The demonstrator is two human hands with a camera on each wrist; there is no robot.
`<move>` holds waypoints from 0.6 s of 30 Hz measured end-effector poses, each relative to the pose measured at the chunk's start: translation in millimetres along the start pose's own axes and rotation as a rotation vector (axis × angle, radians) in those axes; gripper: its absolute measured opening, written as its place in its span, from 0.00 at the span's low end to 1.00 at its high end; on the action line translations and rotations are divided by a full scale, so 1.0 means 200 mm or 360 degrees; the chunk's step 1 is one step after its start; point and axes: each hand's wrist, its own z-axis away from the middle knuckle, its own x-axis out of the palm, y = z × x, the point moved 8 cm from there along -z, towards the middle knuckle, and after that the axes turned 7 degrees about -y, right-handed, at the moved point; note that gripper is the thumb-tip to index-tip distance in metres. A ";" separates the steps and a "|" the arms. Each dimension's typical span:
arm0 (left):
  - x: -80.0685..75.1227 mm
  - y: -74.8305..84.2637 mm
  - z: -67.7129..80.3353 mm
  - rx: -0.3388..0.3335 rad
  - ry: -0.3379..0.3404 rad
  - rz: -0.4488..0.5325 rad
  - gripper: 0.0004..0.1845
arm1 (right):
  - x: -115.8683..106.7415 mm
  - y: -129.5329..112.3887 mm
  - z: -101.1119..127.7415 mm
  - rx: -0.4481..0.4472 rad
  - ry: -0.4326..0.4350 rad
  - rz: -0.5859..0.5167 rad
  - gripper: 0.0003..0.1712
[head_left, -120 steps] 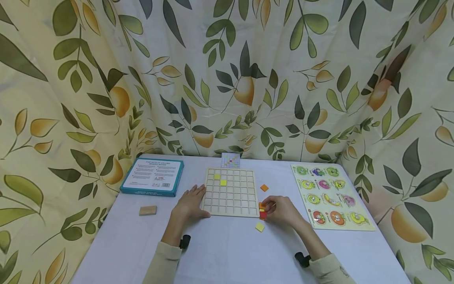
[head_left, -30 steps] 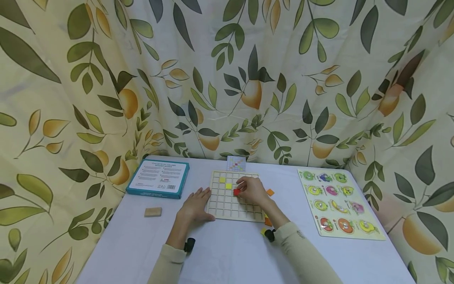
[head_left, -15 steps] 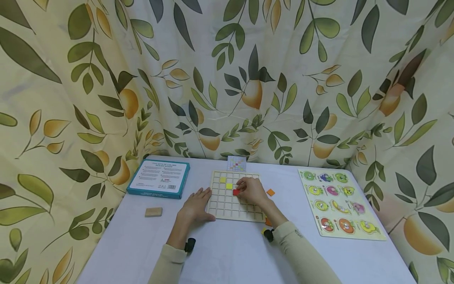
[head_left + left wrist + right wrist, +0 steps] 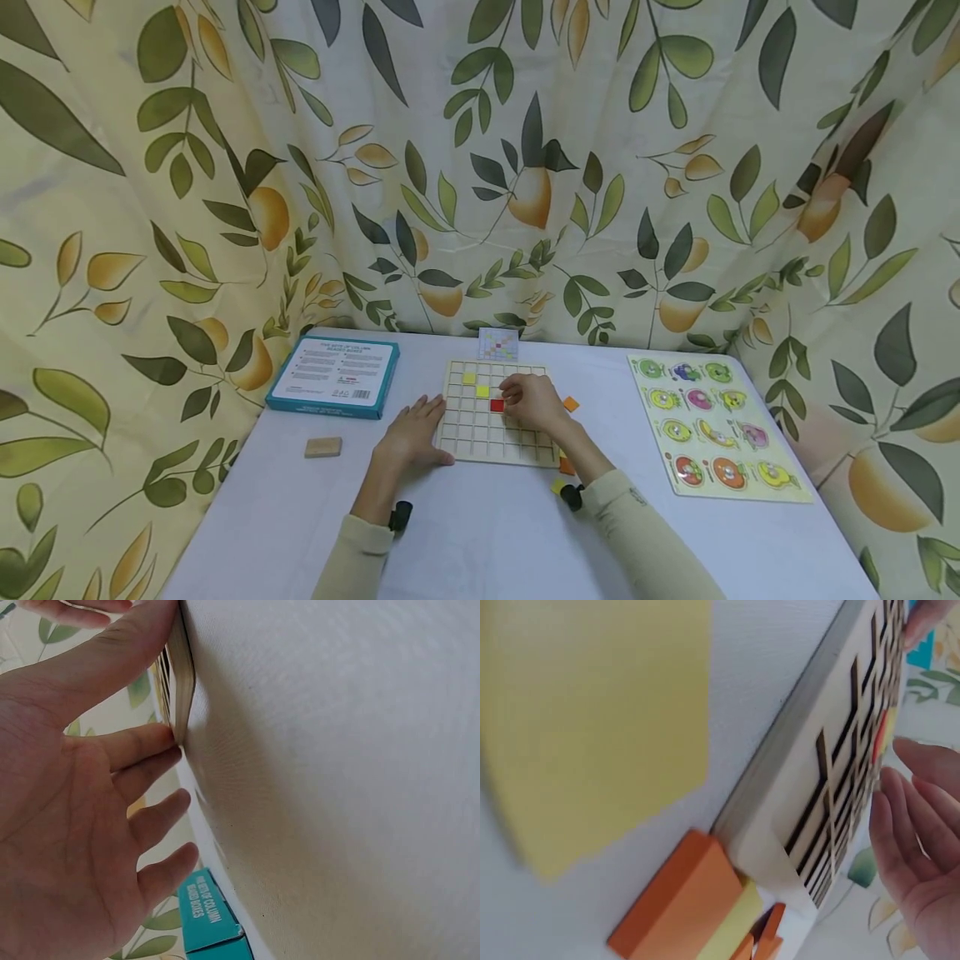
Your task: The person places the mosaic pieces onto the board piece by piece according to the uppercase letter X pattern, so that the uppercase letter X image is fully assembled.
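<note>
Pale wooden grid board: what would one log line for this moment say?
left hand: touches board | right hand: at red square tile | also on board: two yellow square tiles

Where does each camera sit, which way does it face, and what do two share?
Head: worn on the head, facing forward and down at the grid board; left hand, right hand and sleeves show.
Left wrist: on that wrist, facing the left hand at the grid board's edge.
Right wrist: on that wrist, facing the right hand, past a yellow tile.
Shared by both wrist views: grid board, parts of both hands.
</note>
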 end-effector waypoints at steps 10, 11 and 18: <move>-0.01 0.00 0.00 -0.0019 -0.0008 -0.0017 0.56 | -0.13 -0.04 0.15 -0.0002 0.0118 0.0021 0.17; -0.01 0.00 0.00 -0.0013 -0.0006 -0.0013 0.56 | -0.14 -0.04 0.17 0.0008 0.0129 0.0029 0.17; 0.00 0.00 0.00 0.0001 -0.0003 -0.0013 0.56 | -0.20 0.03 0.31 0.0085 0.0198 0.0038 0.17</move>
